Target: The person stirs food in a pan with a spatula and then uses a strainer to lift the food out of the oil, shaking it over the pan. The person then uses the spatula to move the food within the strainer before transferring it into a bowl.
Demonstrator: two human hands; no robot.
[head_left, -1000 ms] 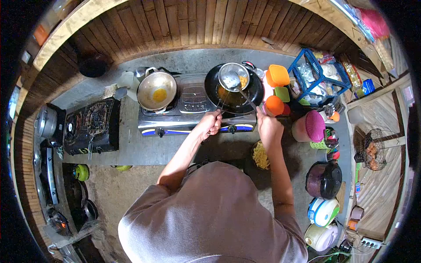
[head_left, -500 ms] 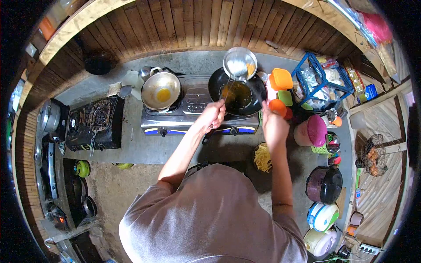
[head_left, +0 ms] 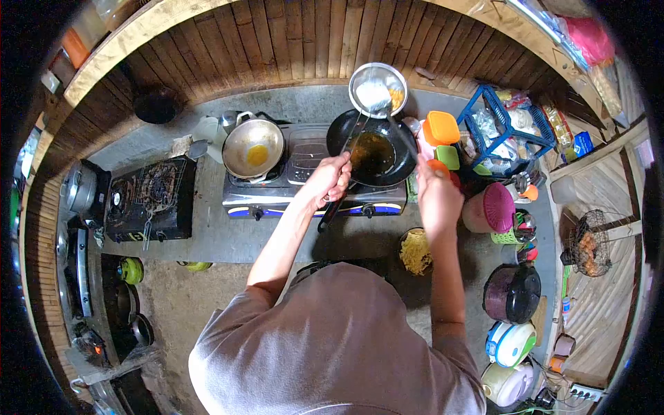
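My left hand (head_left: 329, 181) is closed round the thin handle of a metal strainer (head_left: 394, 76), which is raised over the far rim of a black wok (head_left: 337, 131). Yellow-orange food pieces (head_left: 396, 99) lie in the strainer. My right hand (head_left: 438, 197) grips the handle of a spatula (head_left: 407, 136), blurred along its length; its shiny head reaches into the strainer. Brown oil with small bits sits in the wok, on the right burner of the gas stove (head_left: 294, 197). Beside my right forearm, a bowl of yellow shredded food (head_left: 416, 252) stands on the counter.
A lighter pan (head_left: 238, 138) with yellow liquid stands on the left burner. Orange and green containers (head_left: 443, 128), a blue basket (head_left: 477, 114) and a pink-lidded bucket (head_left: 484, 213) crowd the right side. A second stove (head_left: 149, 197) with a wire grill is at left.
The strainer has risen slightly away from me, further above the wok's far rim. My right hand has shifted a little, and the spatula now shows more clearly.
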